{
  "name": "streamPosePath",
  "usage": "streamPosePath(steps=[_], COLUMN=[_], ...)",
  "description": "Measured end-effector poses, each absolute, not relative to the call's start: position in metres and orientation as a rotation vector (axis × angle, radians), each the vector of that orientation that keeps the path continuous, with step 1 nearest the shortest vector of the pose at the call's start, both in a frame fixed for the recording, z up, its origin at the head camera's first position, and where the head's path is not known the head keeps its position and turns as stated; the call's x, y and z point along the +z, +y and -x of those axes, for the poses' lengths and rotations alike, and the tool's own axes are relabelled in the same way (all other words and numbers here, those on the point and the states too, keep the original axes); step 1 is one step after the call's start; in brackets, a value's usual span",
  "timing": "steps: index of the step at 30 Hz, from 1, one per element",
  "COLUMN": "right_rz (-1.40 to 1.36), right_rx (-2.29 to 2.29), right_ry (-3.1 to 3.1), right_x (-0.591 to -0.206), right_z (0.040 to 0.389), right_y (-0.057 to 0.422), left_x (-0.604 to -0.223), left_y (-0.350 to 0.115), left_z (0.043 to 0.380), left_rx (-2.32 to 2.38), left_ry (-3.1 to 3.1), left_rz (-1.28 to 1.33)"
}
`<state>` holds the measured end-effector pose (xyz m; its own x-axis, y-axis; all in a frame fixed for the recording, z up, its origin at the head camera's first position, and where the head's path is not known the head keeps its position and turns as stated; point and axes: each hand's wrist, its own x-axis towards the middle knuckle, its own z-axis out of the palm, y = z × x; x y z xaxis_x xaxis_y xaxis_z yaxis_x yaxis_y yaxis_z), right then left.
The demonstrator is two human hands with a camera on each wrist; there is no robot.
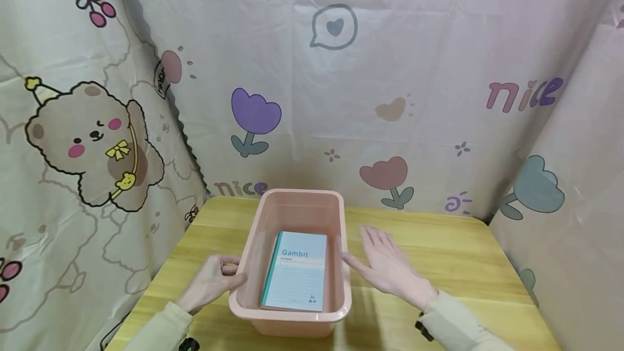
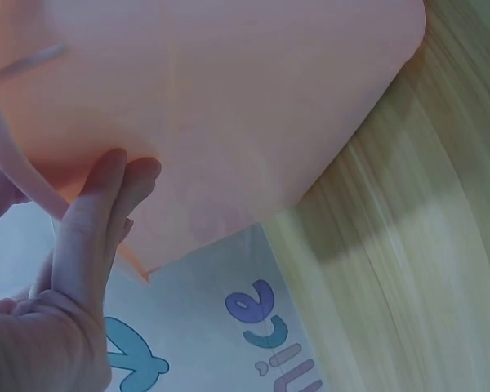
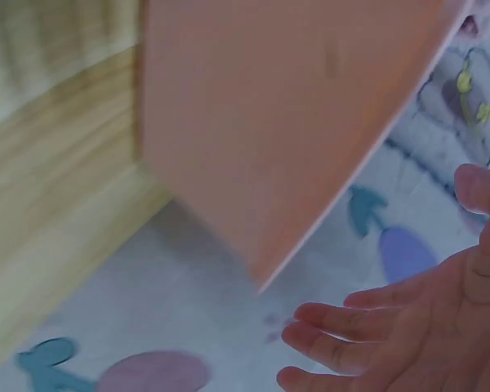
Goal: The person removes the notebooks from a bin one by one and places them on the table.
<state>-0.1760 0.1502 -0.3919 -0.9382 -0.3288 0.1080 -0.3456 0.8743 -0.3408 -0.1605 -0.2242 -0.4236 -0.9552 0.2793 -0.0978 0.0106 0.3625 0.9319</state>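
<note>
A pink plastic bin (image 1: pixel 292 328) stands on the wooden table, with a light blue notebook (image 1: pixel 297 278) marked "Gambit" lying inside it. My left hand (image 1: pixel 214 280) grips the bin's left rim, thumb over the top edge and fingers curled beneath. In the left wrist view those fingers (image 2: pixel 94 220) press against the bin's outer wall (image 2: pixel 253 106). On the other side, my right hand (image 1: pixel 390 267) is spread with straight fingers, its thumb close to the right rim. The right wrist view shows this hand (image 3: pixel 408 327) holding nothing, beside the bin's outer wall (image 3: pixel 269 106).
The wooden table (image 1: pixel 439 253) extends to both sides of the bin. A printed cloth (image 1: pixel 302 80) with flowers and words hangs behind the table, and more printed cloth (image 1: pixel 97 242) hangs at the left, showing a cartoon bear (image 1: pixel 92 145).
</note>
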Motion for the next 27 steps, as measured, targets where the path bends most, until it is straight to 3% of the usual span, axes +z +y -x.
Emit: streamPosePath(steps=[14,27], right_rz=[-0.715,-0.555], right_rx=[0.387,0.327], right_ry=[-3.165,-3.360], right_x=[-0.366,-0.378], right_z=[0.197,0.247], right_y=[0.080,0.024], left_x=[-0.425,-0.426], left_y=[-0.213,-0.209], left_z=[0.155,0.154], left_rx=[1.637,1.661], left_ry=[2.361,2.340], left_rz=[-0.248,-0.319])
